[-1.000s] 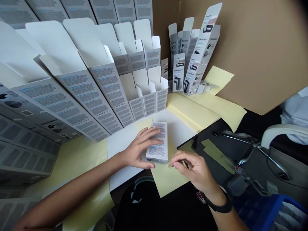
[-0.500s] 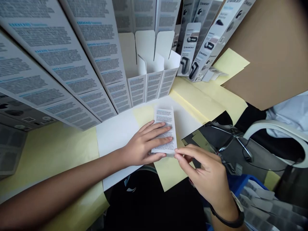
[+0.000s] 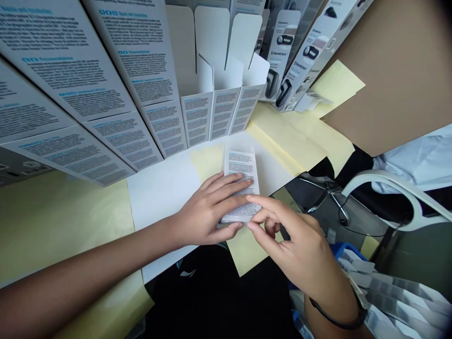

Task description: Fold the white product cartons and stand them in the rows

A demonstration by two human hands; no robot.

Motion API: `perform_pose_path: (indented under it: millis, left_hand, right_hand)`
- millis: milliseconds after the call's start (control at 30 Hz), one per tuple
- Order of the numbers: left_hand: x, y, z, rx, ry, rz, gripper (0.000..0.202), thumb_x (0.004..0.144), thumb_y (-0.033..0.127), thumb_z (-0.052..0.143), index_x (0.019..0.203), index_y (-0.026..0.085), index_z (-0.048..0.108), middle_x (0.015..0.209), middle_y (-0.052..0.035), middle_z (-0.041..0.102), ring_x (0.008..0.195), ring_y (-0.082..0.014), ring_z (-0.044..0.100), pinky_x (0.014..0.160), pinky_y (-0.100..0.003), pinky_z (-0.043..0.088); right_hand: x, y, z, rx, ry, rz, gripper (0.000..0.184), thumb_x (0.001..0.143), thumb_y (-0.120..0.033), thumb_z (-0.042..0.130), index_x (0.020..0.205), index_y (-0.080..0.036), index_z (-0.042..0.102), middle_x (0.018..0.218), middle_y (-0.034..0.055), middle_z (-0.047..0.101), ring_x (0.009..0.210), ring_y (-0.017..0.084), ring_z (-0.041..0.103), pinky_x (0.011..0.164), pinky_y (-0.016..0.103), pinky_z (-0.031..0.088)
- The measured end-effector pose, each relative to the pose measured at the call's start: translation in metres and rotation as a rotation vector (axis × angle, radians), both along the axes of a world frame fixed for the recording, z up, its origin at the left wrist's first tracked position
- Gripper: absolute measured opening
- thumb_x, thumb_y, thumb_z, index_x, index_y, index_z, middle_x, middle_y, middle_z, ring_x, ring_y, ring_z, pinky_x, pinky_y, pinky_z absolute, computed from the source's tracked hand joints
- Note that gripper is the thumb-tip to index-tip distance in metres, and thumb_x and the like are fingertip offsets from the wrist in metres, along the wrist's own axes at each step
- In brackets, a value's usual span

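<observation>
A flat white oblong packet [image 3: 242, 162], printed with rows of small dark text, lies on the white sheet before me. Its edges look glossy, like clear film. My left hand [image 3: 212, 207] rests flat across it, fingers spread over the print and thumb along its near edge. At the packet's near right corner is my right hand [image 3: 289, 235]. Its index fingertip touches the top face, and the thumb tip is at the near edge, with a gap between them. The other right fingers are curled. Whether the packet is a box or folded paper cannot be made out.
Tall text-printed cartons [image 3: 123, 61] stand at the left and back. Several smaller cartons [image 3: 226, 110] have raised flaps. Picture-printed boxes [image 3: 282, 61] stand behind right, near yellow paper [image 3: 282, 132]. A white chair arm [image 3: 381, 176] and a crate of white cartons [image 3: 399, 287] are at right.
My right index finger has moved from a pinch with the thumb at the packet's corner onto its top face, apart from the thumb. My left hand stays flat. The view has shifted slightly.
</observation>
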State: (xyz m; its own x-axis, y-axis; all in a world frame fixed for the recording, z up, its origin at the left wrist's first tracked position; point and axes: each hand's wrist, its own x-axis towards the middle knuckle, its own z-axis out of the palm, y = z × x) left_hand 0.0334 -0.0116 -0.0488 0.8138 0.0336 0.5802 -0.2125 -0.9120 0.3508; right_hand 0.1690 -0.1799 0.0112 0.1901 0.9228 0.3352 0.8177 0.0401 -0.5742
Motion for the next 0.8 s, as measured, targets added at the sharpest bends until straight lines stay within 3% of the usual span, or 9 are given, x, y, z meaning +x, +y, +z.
perform_pose_path:
  millis: [367, 800]
  left_hand:
    - [-0.0006, 0.0004, 0.0002, -0.005, 0.004, -0.02, 0.055, 0.091, 0.034, 0.057, 0.143, 0.019, 0.05, 0.151, -0.0152, 0.052, 0.146, -0.0334, 0.042, 0.121, -0.052, 0.029]
    - [0.0, 0.0002, -0.0012, -0.007, -0.009, -0.013, 0.055, 0.09, 0.035, 0.059, 0.143, 0.019, 0.051, 0.149, -0.0154, 0.053, 0.145, -0.0335, 0.043, 0.121, -0.053, 0.03]
  right_hand:
    - [-0.0046, 0.0062, 0.0084, -0.077, -0.123, -0.036, 0.029, 0.093, -0.013, 0.058, 0.12, -0.023, 0.064, 0.075, -0.0018, 0.07, 0.06, 0.013, 0.064, 0.054, 0.025, 0.043]
    - [-0.0008, 0.0053, 0.0113, -0.043, -0.07, 0.037, 0.027, 0.093, -0.011, 0.059, 0.114, -0.026, 0.066, 0.075, -0.002, 0.069, 0.063, 0.012, 0.065, 0.057, 0.025, 0.043]
